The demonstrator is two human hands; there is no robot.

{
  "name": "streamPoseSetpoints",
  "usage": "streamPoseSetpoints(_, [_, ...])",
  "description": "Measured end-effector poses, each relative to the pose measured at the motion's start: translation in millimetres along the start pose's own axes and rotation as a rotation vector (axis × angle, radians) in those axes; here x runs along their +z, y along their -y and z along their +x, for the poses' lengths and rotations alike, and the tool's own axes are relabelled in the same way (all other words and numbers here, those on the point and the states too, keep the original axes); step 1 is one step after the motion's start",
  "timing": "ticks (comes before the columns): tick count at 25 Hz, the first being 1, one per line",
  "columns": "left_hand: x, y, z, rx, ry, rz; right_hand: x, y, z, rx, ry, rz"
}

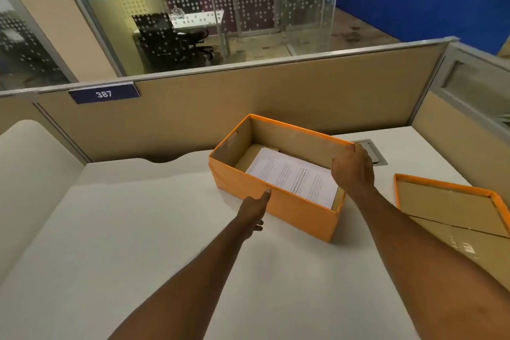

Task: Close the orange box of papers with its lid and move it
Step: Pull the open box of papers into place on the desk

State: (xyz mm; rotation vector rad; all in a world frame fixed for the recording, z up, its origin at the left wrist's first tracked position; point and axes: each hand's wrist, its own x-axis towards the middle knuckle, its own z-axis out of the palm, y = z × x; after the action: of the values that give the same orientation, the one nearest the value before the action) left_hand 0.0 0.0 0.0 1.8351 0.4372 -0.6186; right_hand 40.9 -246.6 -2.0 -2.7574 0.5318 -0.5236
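Papers (296, 174), a printed white stack, lie flat inside the orange box (276, 174), which stands open on the white bench (138, 229) with its long axis slanted away to the left. The right hand (352, 167) makes its grip on the box's far right corner: the fingers curl over the rim there and press on the wall, the thumb on the inner side. The left hand (252, 212) is spread flat, fingers straight, its fingertips touching the near long wall of the box just below the rim; it pinches nothing. To the right of the right-hand grip, well apart from the box, the lid (452, 210) lies upside down on the bench, brown inside showing, orange edge around it. Just beyond that grip a metal cable hatch (372, 152) sits in the bench.
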Motion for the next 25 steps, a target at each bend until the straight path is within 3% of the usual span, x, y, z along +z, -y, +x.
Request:
streamPoseSetpoints(3, [24.4, -19.8, 13.8, -0.045, 0.055, -0.121, 7.9, -13.5, 45.0, 0.016, -0.015, 0.006])
streamPoseSetpoints(6, [48.5, -35.7, 27.7, -0.081, -0.014, -0.261, 17.3, -18.8, 80.4, 0.044, -0.022, 0.043])
streamPoseSetpoints(11, [72.9, -32.9, 44.3, -0.093, -0.172, -0.351, 45.4, -22.9, 103.6, -0.020, 0.185, -0.054])
streamPoseSetpoints(16, [70.1, -27.4, 40.6, -0.085, -0.177, -0.367, 54.6, -20.2, 85.0, -0.031, 0.151, -0.171])
streamPoseSetpoints(22, [33.1, -3.0, 5.9, -0.089, -0.181, -0.383, 12.8, 1.2, 19.2, 0.199, 0.134, 0.051])
streamPoseSetpoints(25, [-2.2, 23.5, -25.4, 0.013, -0.221, -0.311, -20.6, 12.1, -53.1, 0.306, 0.142, 0.122])
